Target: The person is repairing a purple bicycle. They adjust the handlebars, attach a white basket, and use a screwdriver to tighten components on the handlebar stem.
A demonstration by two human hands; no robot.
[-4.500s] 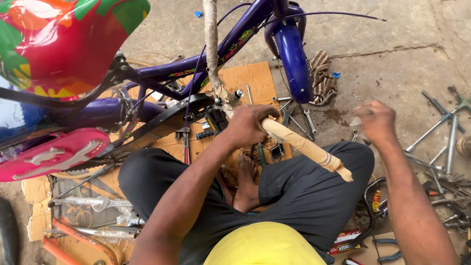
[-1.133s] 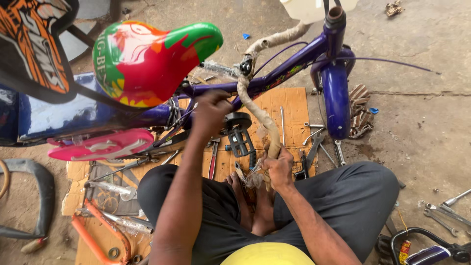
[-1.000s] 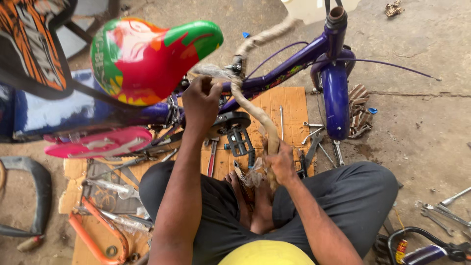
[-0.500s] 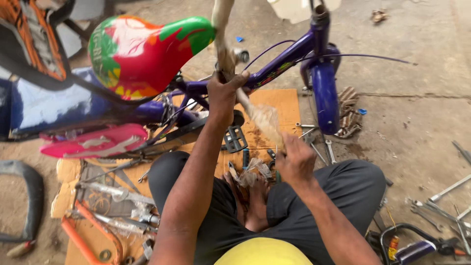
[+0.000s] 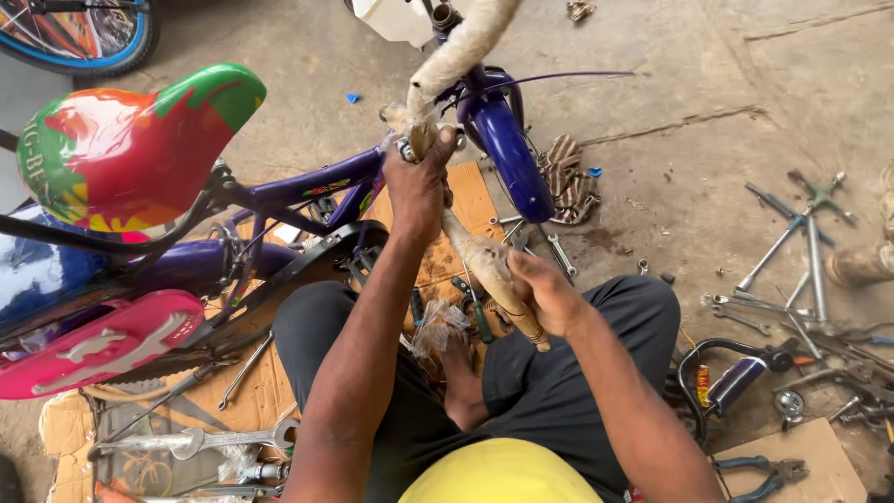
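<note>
On the concrete floor [image 5: 708,74] in front of my crossed legs lies the small purple bicycle [image 5: 307,186], tipped on its side, its red-and-green saddle [image 5: 130,149] to the far left and its blue front mudguard [image 5: 512,158] towards the far middle. Flattened cardboard [image 5: 251,382] is spread under it and under me. To the right, well apart from my hands, spanners and a cross wrench [image 5: 801,224] are scattered, and a large adjustable wrench [image 5: 196,440] rests on the cardboard near left.

The thing I am working on is the handlebar [image 5: 466,149], wrapped in pale, worn padding, running from the far top of the scene down to my lap. As I judge it, I am partway through stripping or freeing that wrapping: the upper stretch looks thick with it, the near end is thinner and frayed. The next move, I think, calls for a steady hold at the top while the lower hand twists or pulls along the bar, without letting it swing.

My left hand [image 5: 419,182] reaches far out, arm nearly straight, fingers curled tight around the bar where it meets the stem. My right hand [image 5: 540,293] sits nearer, elbow bent beside my knee, fingers closed around the bar's lower end [image 5: 521,321], thumb on top. Shreds of clear plastic [image 5: 438,326] lie between my knees, just beside my foot.
</note>
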